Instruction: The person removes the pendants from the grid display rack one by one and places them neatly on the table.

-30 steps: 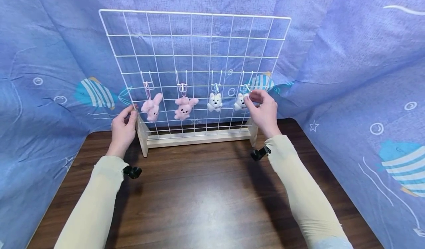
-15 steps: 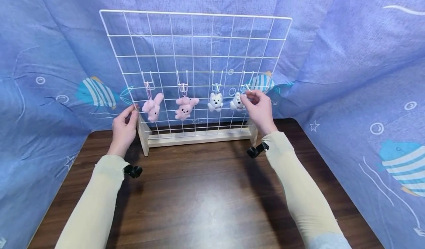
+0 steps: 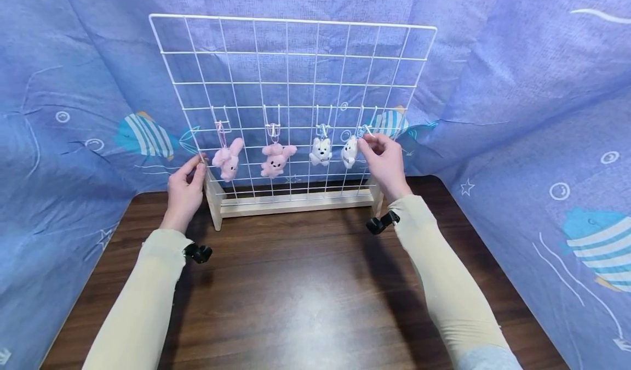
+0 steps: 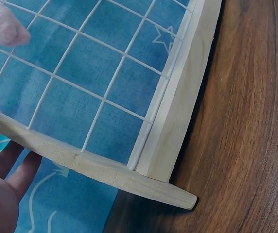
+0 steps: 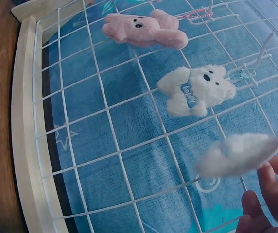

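1. Your right hand (image 3: 386, 164) is clamped on the small white plush bear charm (image 3: 349, 152), thumb and fingertips pinching its edge; the charm is turned side-on and blurred in the right wrist view.
2. Location of that charm: in front of the upright white wire grid panel (image 3: 293, 21), just below the rightmost white metal hook (image 3: 370, 131), where a light-blue chain shows. You cannot tell from these views whether the chain is fully seated.
3. Your left hand (image 3: 184, 192) is closed on the left post of the pale wooden stand (image 3: 296, 206); its fingers show behind the wood in the left wrist view.
4. Next to your held charm, on its left, hangs a second white plush bear (image 3: 321, 152), facing you, with blue lettering on its body.
5. Further left hang two pink plush rabbits (image 3: 277, 160), the leftmost turned sideways.
6. The stand rests on the dark brown wood-grain table (image 3: 296, 293).
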`<state>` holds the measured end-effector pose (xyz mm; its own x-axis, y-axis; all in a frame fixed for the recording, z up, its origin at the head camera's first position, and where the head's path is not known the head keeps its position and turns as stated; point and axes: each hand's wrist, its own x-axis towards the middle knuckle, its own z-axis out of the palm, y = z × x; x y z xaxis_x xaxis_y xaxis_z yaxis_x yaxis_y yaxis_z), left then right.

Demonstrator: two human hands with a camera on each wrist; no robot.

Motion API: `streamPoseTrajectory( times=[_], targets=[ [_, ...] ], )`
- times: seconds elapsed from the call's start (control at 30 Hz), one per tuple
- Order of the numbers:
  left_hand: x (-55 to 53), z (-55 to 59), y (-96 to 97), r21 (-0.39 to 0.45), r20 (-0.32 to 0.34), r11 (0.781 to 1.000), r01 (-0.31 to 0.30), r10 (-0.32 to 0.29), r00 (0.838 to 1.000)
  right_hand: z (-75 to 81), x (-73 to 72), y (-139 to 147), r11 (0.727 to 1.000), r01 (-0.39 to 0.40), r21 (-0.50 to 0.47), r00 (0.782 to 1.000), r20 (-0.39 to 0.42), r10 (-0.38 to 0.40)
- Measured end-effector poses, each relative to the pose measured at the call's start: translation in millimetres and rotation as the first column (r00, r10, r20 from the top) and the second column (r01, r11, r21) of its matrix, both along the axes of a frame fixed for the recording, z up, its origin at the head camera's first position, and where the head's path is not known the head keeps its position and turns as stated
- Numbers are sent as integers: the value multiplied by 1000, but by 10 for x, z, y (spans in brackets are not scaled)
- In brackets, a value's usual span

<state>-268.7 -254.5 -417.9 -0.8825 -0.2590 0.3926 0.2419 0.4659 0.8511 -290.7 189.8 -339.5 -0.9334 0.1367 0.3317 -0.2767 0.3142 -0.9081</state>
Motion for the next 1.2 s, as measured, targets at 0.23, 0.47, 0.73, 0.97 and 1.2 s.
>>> streamPoseTrajectory(
  times=[0.23,0.47,0.73,0.97,1.2],
  targets=[
    [-10,5,2,2,-27,1000,-9,9,1000,46,7,-50,1000,25,-13,1000,1,-25],
    [-2,-1,4,9,-20,1000,-3,3,1000,75,-9,-116,993,106,-42,994,22,-106],
    [-3,-10,4,18,-25,1000,6,-6,1000,62,0,-75,996,80,-36,997,14,-79],
    [2,-18,9,-1,-5,1000,1,-1,1000,22,23,16,999,32,-21,999,-41,-33],
    [16,-9,-4,-35,22,999,-24,25,999,62,101,58,998,-33,-54,998,-55,30]
  ],
)
